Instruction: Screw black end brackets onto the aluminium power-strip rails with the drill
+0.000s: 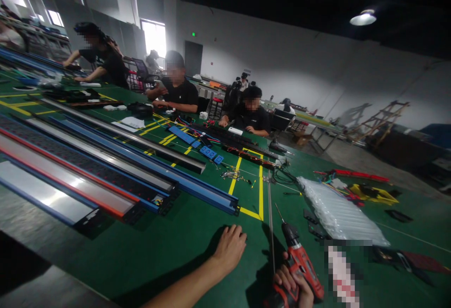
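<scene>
My right hand [294,284] is wrapped round the handle of a red and black power drill [302,263], at the bottom right of the middle. The drill's long bit points up and away over the green table. My left hand [230,248] rests on the green mat, palm down, left of the drill, its fingers curled a little and close together. What may lie under its fingertips is hidden. Beyond it the end of a blue metal profile [225,201] lies near yellow tape lines [261,195]. Small screws [230,175] are scattered further back.
Long metal profiles [105,183] cover the left side. Blue socket pieces [207,152] and wires lie mid-table. Bubble wrap [343,211], a red cable bundle [362,175] and a yellow item [375,194] are at the right. Several people sit or lean at the far edge.
</scene>
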The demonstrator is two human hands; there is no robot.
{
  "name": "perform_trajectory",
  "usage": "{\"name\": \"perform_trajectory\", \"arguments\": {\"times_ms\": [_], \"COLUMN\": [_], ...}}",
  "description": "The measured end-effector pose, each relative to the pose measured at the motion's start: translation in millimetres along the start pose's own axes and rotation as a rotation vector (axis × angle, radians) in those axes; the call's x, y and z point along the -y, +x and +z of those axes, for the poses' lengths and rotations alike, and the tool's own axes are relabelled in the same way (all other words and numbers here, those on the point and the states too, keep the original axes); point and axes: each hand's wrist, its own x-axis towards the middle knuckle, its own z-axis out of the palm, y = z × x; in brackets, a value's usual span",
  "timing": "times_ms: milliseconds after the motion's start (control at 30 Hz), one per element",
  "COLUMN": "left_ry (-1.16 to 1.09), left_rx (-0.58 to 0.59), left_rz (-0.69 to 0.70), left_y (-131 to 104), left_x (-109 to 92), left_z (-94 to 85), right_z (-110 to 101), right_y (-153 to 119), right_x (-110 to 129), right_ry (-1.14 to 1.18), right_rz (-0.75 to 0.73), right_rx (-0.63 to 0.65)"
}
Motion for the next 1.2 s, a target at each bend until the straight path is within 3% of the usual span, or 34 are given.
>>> {"name": "perform_trajectory", "arguments": {"times_ms": [300, 667, 967, 1200], "left_ry": [-0.011, 0.007, -0.094, -0.483], "left_rx": [-0.002, -0.001, -0.045, -0.198], "left_rz": [0.04, 0.102, 0.018, -0.021], "left_y": [-1.0, -13.8, -17.5, -25.4], "left_x": [1.8, 9.6, 18.5, 34.1], "left_z": [16.8, 6.7, -3.2, -27.7], "right_z": [-0.8, 2.3, -1.5, 5.3], "right_y": [-0.5, -0.4, -0.7, -8.2], "right_x": [-0.1, 0.3, -0.4, 2.1], "right_ry": [0.039, 0.044, 0.047, -0.125], "right_rz": [0.014, 0.025, 0.024, 0.014], "right_rx": [0.02, -0.008, -0.017, 0.05]}}
